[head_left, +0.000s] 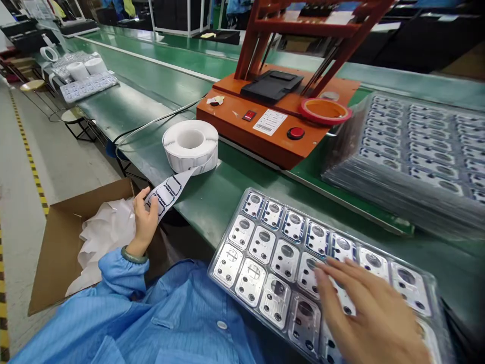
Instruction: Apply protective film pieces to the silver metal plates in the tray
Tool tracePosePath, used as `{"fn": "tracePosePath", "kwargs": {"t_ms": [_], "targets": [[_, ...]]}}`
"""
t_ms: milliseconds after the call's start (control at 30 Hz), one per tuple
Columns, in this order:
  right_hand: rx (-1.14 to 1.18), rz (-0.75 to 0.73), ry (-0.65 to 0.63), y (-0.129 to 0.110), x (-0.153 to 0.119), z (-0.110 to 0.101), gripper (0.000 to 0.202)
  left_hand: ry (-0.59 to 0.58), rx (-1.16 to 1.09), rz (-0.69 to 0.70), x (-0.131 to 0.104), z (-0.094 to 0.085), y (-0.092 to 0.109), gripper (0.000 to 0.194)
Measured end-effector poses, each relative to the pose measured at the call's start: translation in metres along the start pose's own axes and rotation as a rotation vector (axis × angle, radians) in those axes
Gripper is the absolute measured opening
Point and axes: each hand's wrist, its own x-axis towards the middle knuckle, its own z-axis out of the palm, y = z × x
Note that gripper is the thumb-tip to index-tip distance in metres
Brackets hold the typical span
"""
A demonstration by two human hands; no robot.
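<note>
the tray [230,225] overhangs the near edge of the green bench [212,205], a stretch of bench parting it from the label roll [182,160]. the right hand [373,308], fingers spread, covers the tray's right part, contact unclear; the left hand [145,220] pinches the label strip [173,189]. silver plates [262,245] sit in the tray, white paper [108,227] in the cardboard box [53,242].

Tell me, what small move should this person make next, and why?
Perhaps the right hand should peel a label from the strip in the left hand: several top-row plates in the tray bear dark outlines like the label's, while the rows below look bare.
</note>
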Motion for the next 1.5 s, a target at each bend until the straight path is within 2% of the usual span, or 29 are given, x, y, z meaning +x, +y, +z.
{"fn": "tracePosePath", "kwargs": {"t_ms": [67, 133, 267, 433, 600, 833, 1067, 1167, 1267, 1367, 1500], "targets": [[0.162, -0.064, -0.097, -0.028, 0.003, 0.004, 0.012, -0.041, 0.0, 0.067, 0.012, 0.002, 0.018, 0.039], [0.265, -0.141, -0.169, -0.049, 0.005, 0.009, 0.014, -0.076, 0.073, 0.238, 0.021, 0.008, 0.037, 0.04], [0.322, -0.266, -0.224, -0.07, 0.012, 0.022, 0.014, -0.114, 0.179, 0.433, 0.031, 0.028, 0.07, 0.054], [0.321, -0.328, -0.246, -0.07, 0.018, 0.034, 0.015, -0.17, 0.205, 0.507, 0.023, 0.045, 0.088, 0.019], [0.295, -0.316, -0.269, -0.061, 0.02, 0.044, 0.013, -0.225, 0.19, 0.606, 0.008, 0.042, 0.097, 0.019], [0.282, -0.351, -0.307, -0.056, 0.026, 0.056, 0.014, -0.243, 0.149, 0.626, 0.002, 0.042, 0.103, 0.014], [0.285, -0.368, -0.318, -0.057, 0.025, 0.064, 0.014, -0.12, 0.124, 0.524, 0.004, 0.048, 0.105, 0.027], [0.282, -0.376, -0.323, -0.057, 0.024, 0.065, 0.014, -0.156, 0.169, 0.462, 0.009, 0.051, 0.109, 0.029], [0.293, -0.371, -0.324, -0.056, 0.024, 0.066, 0.014, -0.216, 0.182, 0.39, 0.013, 0.055, 0.112, 0.02], [0.305, -0.358, -0.33, -0.056, 0.022, 0.066, 0.015, -0.284, 0.096, 0.229, 0.016, 0.055, 0.114, 0.017], [0.317, -0.347, -0.334, -0.056, 0.02, 0.065, 0.015, -0.335, -0.217, -0.07, 0.02, 0.049, 0.116, 0.02]]}}
